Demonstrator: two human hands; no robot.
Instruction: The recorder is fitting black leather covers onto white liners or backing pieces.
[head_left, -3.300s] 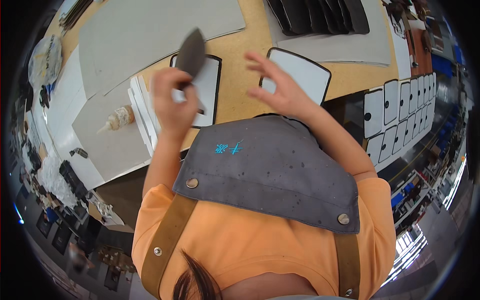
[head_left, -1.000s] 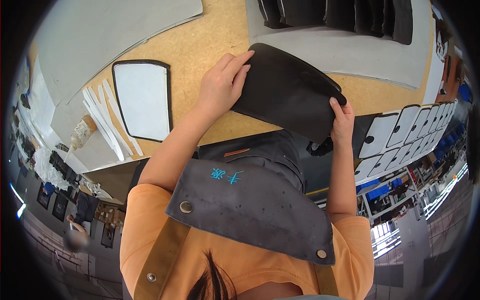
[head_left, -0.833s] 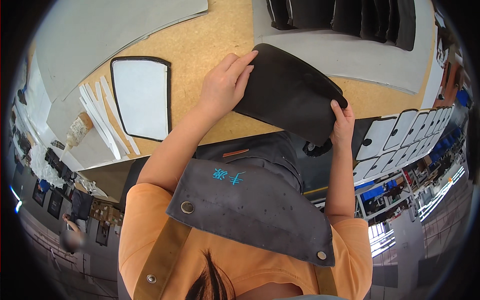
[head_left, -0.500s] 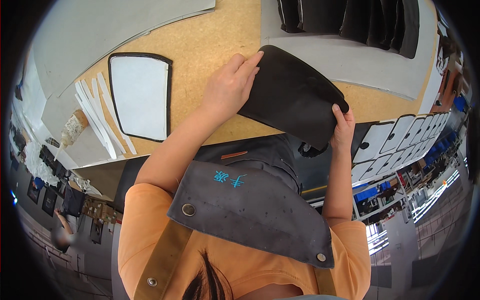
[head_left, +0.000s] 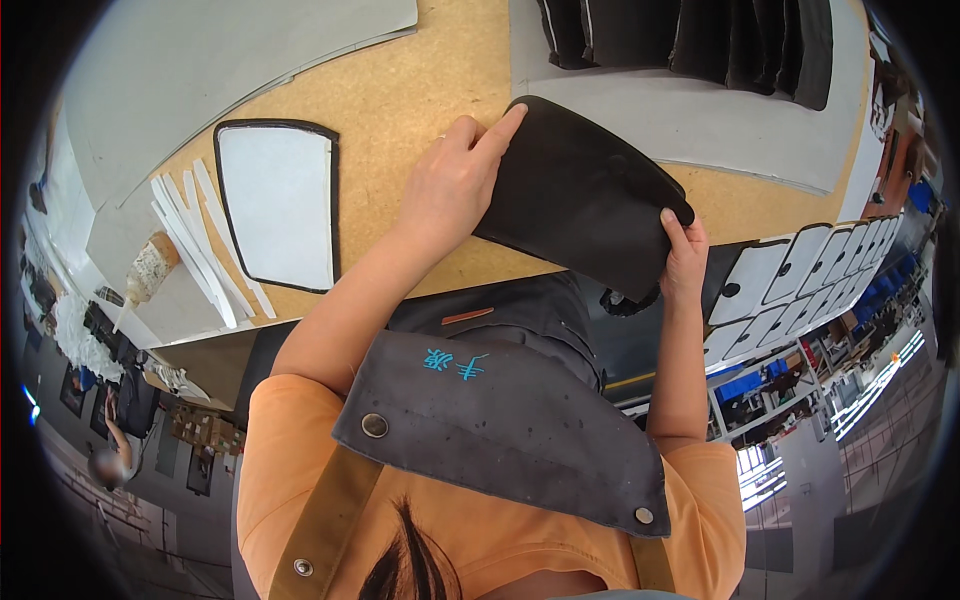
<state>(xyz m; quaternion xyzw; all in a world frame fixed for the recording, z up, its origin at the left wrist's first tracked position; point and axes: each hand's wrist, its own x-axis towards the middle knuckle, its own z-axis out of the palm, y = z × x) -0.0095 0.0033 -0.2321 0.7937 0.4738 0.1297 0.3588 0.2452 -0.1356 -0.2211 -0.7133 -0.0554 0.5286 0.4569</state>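
Note:
A black panel with rounded corners, leather-like in look, is held up at a tilt over the front edge of the table. My left hand is closed on its left edge, the index finger stretched to the upper corner. At the right end my right hand pinches the edge between thumb and fingers, some of them hidden behind the panel. To the left lies a white panel with a black border, flat on the table and apart from both hands.
White strips lie at the left beside a glue-smeared bottle. Grey sheets cover the far left. Several black pieces stand in a row at the far right. White panels with dark borders line a rack at right.
The view has shifted slightly, so the table things sit a little lower. My left hand has slid marginally along the panel edge; both hands still hold the black panel.

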